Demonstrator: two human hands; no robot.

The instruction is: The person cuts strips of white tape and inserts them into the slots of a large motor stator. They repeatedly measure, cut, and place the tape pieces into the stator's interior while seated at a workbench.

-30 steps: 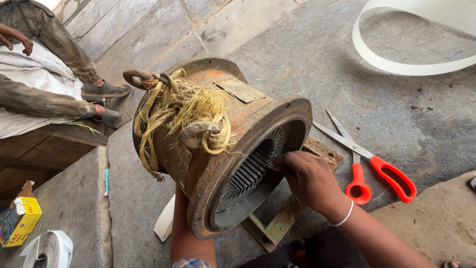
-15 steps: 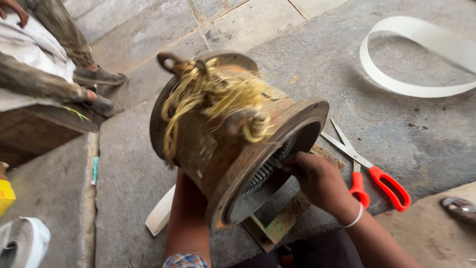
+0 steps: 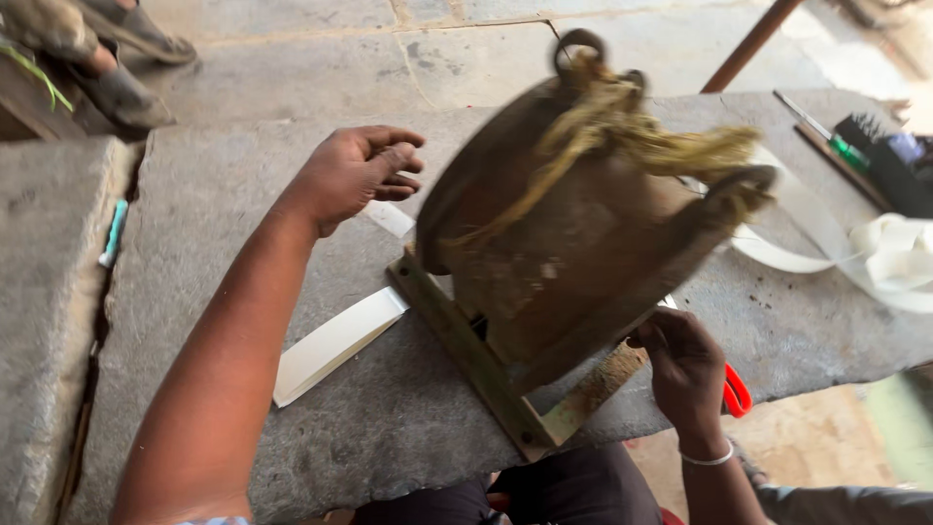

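Rusty motor housing [image 3: 573, 243] sits tilted on its flat metal base [image 3: 466, 360] on the stone slab table [image 3: 214, 233], near the front edge, frame blurred around it. Yellowish wire windings [image 3: 622, 126] bunch out of its top, next to a lifting ring [image 3: 578, 44]. Right hand [image 3: 685, 365] is at the lower right rim of the housing, fingers curled against it, gripping the edge; thin bangle on that wrist. Left hand [image 3: 355, 175] is off the housing, just left of it, held above the table, fingers loosely half-curled, holding nothing. White paper strip [image 3: 335, 340] lies flat on the table under the left forearm, touching the base corner. Red scissors handle [image 3: 736, 391] pokes out behind the right hand. White tape band [image 3: 816, 243] loops to the right of the housing, a black brush [image 3: 889, 160] beyond it. Another person's shoes [image 3: 121, 58] at top left.
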